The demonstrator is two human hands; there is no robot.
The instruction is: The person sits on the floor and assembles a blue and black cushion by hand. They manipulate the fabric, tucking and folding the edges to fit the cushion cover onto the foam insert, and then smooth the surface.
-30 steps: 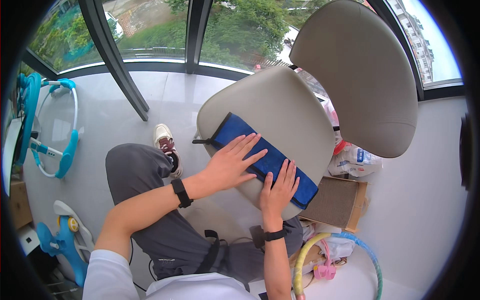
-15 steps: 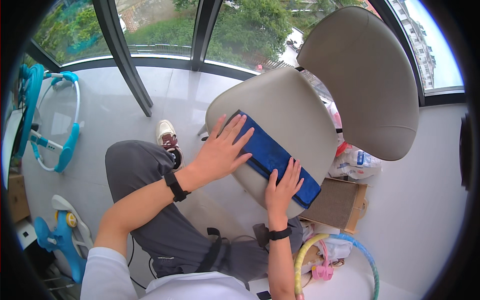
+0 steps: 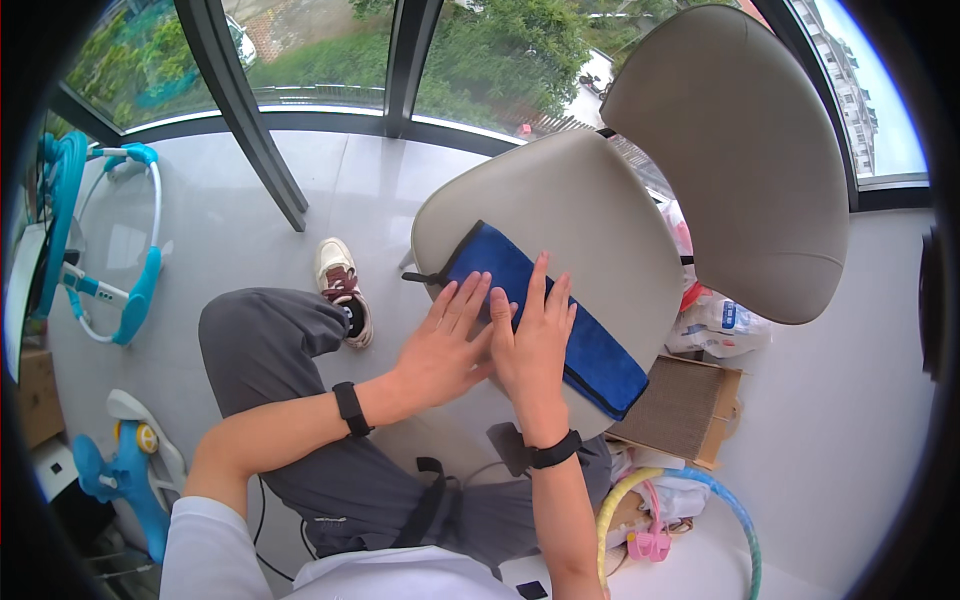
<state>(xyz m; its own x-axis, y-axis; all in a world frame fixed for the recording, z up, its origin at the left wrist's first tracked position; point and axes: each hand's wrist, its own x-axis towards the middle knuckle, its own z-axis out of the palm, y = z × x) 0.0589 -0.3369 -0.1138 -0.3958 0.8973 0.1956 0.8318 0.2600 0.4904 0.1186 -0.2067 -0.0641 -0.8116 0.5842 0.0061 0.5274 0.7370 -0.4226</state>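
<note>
A folded blue cloth (image 3: 606, 352) with black edging lies as a long strip across the beige chair seat (image 3: 560, 190). A small black loop sticks out at its left end. My left hand (image 3: 440, 350) is open, its fingertips touching the near edge of the cloth left of its middle. Beside it, my right hand (image 3: 535, 345) lies open and flat, fingers over the middle of the cloth. The two hands meet near the thumbs, and neither grips anything. Part of the cloth is hidden under the right fingers.
The chair's backrest (image 3: 735, 160) rises at the far right. Under and beside the seat are plastic bags (image 3: 722, 325), a cardboard box (image 3: 680, 410) and a colourful hoop (image 3: 738, 510). At left stand a turquoise walker frame (image 3: 140, 290) and a blue toy (image 3: 135, 490).
My right hand has moved left along the cloth toward the left hand. The left hand has drawn back toward me, from on the cloth to its near edge.
</note>
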